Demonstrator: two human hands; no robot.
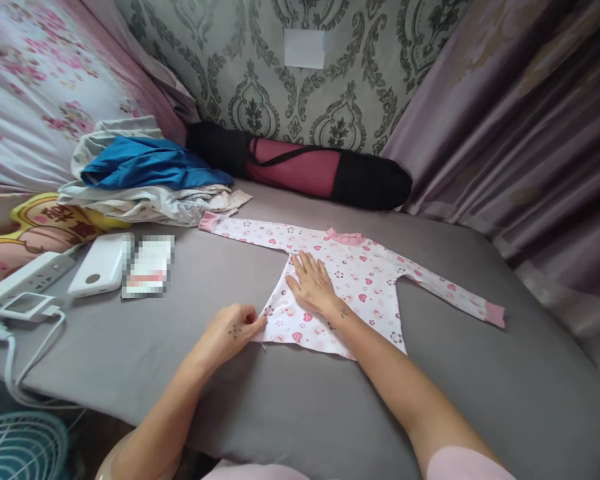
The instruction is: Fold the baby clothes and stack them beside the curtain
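A small long-sleeved shirt [350, 287], white with pink hearts and flowers, lies spread out with its pink collar away from me. Its sleeves stretch to both sides and end in pink cuffs. My left hand [237, 328] pinches the lower left corner of the shirt between thumb and curled fingers. Flat on the left side of the shirt's body, my right hand [311, 281] rests with its fingers spread. The right forearm crosses over part of the hem and hides it.
Folded clothes with a blue garment [145, 163] on top are piled at the back left. A black and red bag [295, 167] lies along the wall. On the left are a white power bank [101, 265], a blurred-out flat object [149, 267] and a power strip [27, 283]. A fan [20, 447] stands below.
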